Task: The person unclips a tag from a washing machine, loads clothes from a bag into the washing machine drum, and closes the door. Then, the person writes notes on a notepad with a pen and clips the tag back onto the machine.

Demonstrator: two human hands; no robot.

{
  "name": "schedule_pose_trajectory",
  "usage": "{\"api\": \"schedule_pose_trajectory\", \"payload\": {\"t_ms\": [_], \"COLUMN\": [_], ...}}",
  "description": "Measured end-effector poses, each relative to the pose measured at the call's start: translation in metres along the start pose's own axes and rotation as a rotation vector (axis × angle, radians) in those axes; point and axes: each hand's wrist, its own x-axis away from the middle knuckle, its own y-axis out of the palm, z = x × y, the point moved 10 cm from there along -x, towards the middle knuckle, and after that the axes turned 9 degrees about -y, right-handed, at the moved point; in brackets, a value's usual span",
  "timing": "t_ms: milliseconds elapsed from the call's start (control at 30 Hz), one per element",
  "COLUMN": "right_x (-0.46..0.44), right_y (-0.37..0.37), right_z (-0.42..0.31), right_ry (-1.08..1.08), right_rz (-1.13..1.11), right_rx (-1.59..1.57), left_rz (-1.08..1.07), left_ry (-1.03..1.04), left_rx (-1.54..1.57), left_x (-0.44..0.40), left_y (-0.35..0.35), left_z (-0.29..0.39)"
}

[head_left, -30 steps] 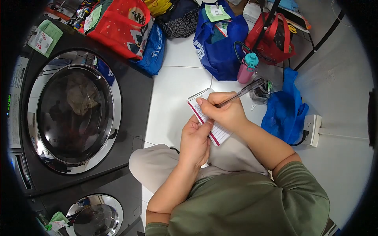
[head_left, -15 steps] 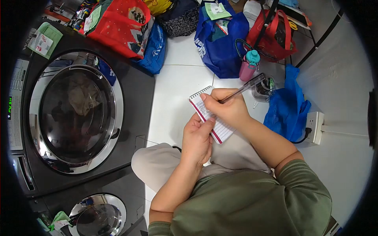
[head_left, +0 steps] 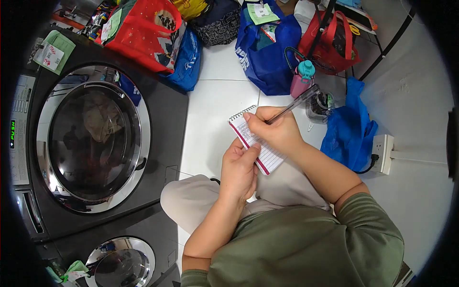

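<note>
A small spiral notepad (head_left: pixel 271 157) with ruled pages and a dark red edge lies tilted above my lap. My left hand (head_left: pixel 240 165) grips its lower left side, thumb on top of the page. Handwriting covers the upper lines. Over the upper part of the page, my right hand (head_left: pixel 277 128) is closed around a clear-barrelled pen (head_left: pixel 297 102). The pen's rear end points up and right; its tip is hidden behind my fingers.
Front-loading washers (head_left: pixel 95 143) stand at left. A red gift bag (head_left: pixel 141 36), a dark blue bag (head_left: pixel 270 62), a pink bottle (head_left: pixel 301 83) and a clear container (head_left: pixel 319 109) are ahead. A blue plastic bag (head_left: pixel 349 131) lies by the wall socket (head_left: pixel 382 154).
The pen's rear end has tipped slightly up and left as my right hand shifts a little on the page. My left hand keeps its hold on the notepad.
</note>
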Motion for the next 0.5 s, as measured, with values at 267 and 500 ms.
{"api": "schedule_pose_trajectory", "payload": {"t_ms": [267, 500], "right_x": [-0.001, 0.001], "right_y": [-0.01, -0.006], "right_z": [0.008, 0.002], "right_ry": [0.025, 0.003], "right_rz": [0.046, 0.032], "right_rx": [-0.017, 0.014], "left_rz": [0.011, -0.014], "left_ry": [0.022, 0.003], "left_rx": [0.016, 0.009], "left_x": [0.001, 0.0], "left_y": [-0.001, -0.001], "left_z": [0.001, 0.0]}}
